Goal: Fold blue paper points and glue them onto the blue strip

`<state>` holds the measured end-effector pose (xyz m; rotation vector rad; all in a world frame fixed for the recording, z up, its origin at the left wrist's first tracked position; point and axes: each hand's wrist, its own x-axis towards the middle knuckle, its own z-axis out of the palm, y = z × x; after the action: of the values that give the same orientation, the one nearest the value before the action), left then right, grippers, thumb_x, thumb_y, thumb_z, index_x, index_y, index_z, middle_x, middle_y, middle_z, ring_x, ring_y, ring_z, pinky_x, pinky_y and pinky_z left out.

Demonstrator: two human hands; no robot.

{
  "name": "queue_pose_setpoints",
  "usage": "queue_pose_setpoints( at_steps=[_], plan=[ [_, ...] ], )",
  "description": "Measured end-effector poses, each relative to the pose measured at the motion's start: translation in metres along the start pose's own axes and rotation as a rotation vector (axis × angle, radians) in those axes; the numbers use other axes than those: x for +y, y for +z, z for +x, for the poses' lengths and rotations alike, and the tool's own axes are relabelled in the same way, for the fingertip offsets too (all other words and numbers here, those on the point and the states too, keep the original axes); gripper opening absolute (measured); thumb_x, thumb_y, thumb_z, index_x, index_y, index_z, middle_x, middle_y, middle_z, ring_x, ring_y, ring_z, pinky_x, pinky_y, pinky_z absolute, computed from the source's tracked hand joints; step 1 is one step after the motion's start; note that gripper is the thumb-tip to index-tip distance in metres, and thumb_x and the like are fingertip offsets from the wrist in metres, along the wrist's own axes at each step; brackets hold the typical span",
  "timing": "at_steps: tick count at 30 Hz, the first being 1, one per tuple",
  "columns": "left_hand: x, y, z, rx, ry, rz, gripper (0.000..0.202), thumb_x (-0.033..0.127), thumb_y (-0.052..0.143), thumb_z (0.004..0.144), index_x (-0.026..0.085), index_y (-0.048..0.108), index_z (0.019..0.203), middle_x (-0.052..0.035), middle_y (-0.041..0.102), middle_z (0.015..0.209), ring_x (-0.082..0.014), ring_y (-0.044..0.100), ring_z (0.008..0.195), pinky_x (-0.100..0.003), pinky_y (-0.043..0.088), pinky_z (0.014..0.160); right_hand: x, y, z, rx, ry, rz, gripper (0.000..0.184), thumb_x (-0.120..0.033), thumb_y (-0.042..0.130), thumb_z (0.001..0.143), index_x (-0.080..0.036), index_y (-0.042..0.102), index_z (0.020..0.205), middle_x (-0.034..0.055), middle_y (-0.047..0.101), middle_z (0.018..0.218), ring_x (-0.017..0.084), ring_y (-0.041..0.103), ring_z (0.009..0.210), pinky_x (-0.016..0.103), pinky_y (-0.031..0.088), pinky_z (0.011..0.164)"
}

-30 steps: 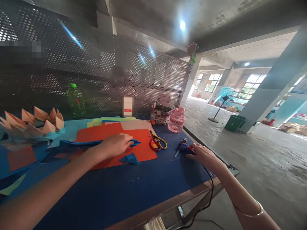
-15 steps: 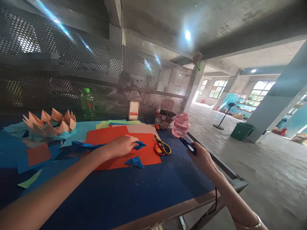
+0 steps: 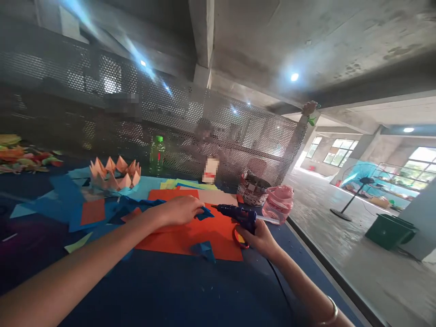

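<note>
My left hand (image 3: pixel 182 210) is closed on a folded blue paper piece (image 3: pixel 206 213) above the orange paper sheet (image 3: pixel 218 240). In my right hand (image 3: pixel 260 234) is a dark blue hot glue gun (image 3: pixel 240 214), a whitish glue stick showing at its rear. Its nozzle points left, close to the blue piece; whether they touch I cannot tell. Another folded blue paper piece (image 3: pixel 204 250) lies on the sheet's front edge. Scissors with a red handle (image 3: pixel 239 238) lie beneath the glue gun, partly covered by it and my right hand.
An orange pointed paper ring (image 3: pixel 116 175) sits at the left among blue paper sheets (image 3: pixel 76 215). A green-capped bottle (image 3: pixel 157 155), a patterned basket (image 3: pixel 252 188) and a pink container (image 3: pixel 277 204) stand along the back. The glue gun's cord (image 3: pixel 279 279) runs off the front.
The glue gun has come up and left from beside the pink container, its nozzle now close to the blue piece. My left hand keeps its hold. The camera view has turned left.
</note>
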<state>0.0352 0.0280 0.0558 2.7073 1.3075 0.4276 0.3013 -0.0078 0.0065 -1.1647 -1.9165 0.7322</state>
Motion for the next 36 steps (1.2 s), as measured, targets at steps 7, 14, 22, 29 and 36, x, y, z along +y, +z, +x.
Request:
queue_pose_setpoints(
  at_steps=[7,14,22,29,36],
  plan=[
    [-0.005,0.002,0.004,-0.147,-0.05,0.054,0.026,0.027,0.04,0.088,0.02,0.064,0.084,-0.0072,0.068,0.082,-0.021,0.061,0.074,-0.026,0.035,0.058,0.017,0.01,-0.016,0.016,-0.126,-0.14,0.017,-0.028,0.054,0.082,-0.016,0.06,0.092,0.0046,0.061,0.08,0.017,0.053,0.071,0.025,0.045,0.062],
    [0.004,0.003,0.002,-0.156,-0.033,0.097,0.024,0.025,0.041,0.088,0.019,0.063,0.081,-0.0079,0.067,0.079,-0.021,0.06,0.073,-0.027,0.032,0.057,0.02,0.012,-0.019,0.011,-0.177,-0.244,0.008,-0.024,0.051,0.083,-0.017,0.055,0.085,0.0012,0.053,0.07,0.014,0.045,0.062,0.025,0.041,0.057],
    [0.01,0.006,0.002,-0.201,-0.041,0.111,0.023,0.023,0.041,0.088,0.019,0.062,0.081,-0.0077,0.067,0.081,-0.0209,0.06,0.074,-0.027,0.031,0.056,0.019,0.011,-0.02,-0.021,-0.167,-0.244,0.005,-0.021,0.051,0.083,-0.017,0.053,0.084,-0.0005,0.05,0.07,0.012,0.042,0.06,0.024,0.038,0.057],
    [0.01,0.009,0.002,-0.197,-0.024,0.108,0.023,0.025,0.04,0.089,0.019,0.062,0.083,-0.0084,0.067,0.082,-0.0224,0.06,0.075,-0.028,0.03,0.056,0.02,0.011,-0.021,-0.066,-0.152,-0.241,0.004,-0.019,0.051,0.083,-0.019,0.051,0.086,-0.0019,0.047,0.068,0.012,0.042,0.061,0.025,0.038,0.059],
    [0.018,0.006,0.002,-0.229,-0.044,0.117,0.023,0.026,0.039,0.089,0.02,0.061,0.082,-0.0084,0.067,0.084,-0.0221,0.06,0.073,-0.028,0.028,0.052,0.011,0.008,-0.019,-0.088,-0.159,-0.258,0.005,-0.015,0.052,0.08,-0.019,0.048,0.079,-0.0015,0.047,0.071,0.013,0.041,0.064,0.025,0.037,0.061]
  ],
)
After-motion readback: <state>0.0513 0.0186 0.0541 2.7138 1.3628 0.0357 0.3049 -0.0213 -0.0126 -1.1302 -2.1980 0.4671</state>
